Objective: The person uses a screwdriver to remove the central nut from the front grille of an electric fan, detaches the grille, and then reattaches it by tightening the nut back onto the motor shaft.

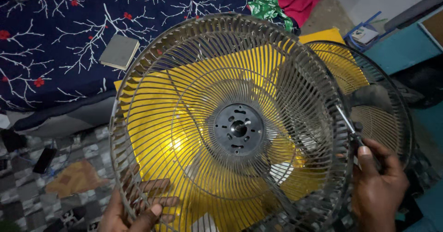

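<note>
The left hand (134,209) grips the lower rim of the wire fan guard (230,126), held tilted over a yellow sheet (152,135) on the floor. The right hand (378,186) is closed around a screwdriver (348,123), tip at the guard's right rim, so a rim fastener seems in hand; steady alignment matters.

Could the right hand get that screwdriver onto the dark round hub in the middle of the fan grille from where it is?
Probably yes. The right hand holds the screwdriver at the fan grille rim, and the hub faces up uncovered. The left hand grips the near rim, clear of it.
</note>
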A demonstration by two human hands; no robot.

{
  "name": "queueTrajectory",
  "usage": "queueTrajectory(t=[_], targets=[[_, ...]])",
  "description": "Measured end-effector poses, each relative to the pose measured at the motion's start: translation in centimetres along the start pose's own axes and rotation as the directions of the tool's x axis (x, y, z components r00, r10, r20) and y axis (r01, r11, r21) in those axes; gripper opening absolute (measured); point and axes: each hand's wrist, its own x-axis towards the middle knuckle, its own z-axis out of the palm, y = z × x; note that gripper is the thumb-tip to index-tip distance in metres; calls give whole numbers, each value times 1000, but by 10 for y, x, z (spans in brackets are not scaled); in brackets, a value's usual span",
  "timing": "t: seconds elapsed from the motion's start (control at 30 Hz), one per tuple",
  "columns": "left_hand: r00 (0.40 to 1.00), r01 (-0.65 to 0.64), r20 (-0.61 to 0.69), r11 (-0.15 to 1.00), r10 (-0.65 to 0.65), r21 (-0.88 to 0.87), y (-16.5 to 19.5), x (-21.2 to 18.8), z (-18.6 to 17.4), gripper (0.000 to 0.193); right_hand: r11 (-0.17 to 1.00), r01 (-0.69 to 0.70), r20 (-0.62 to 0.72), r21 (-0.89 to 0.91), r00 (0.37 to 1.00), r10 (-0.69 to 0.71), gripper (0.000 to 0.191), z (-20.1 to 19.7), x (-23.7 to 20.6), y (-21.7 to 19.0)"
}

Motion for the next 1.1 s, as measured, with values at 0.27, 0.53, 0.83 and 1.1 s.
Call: queueTrajectory(t=[0.27,0.53,0.83,1.1], targets=[[996,75,-48,997,-75,4,-22,5,-7,99,997,46,82,67,995,-51,26,23,16,-2],[989,27,-144,999,-31,-27,-34,8,-1,96,908,247,72,-339,969,-237,22,34,18,-16],[972,56,-224,997,-66,-52,-36,4,11,97,841,382,445,-384,874,-194,28,84,-27,-75],[872,7,-474,966,120,258,25,16,31,99,748,511,521,-425,813,-259,26,108,-37,-90]])
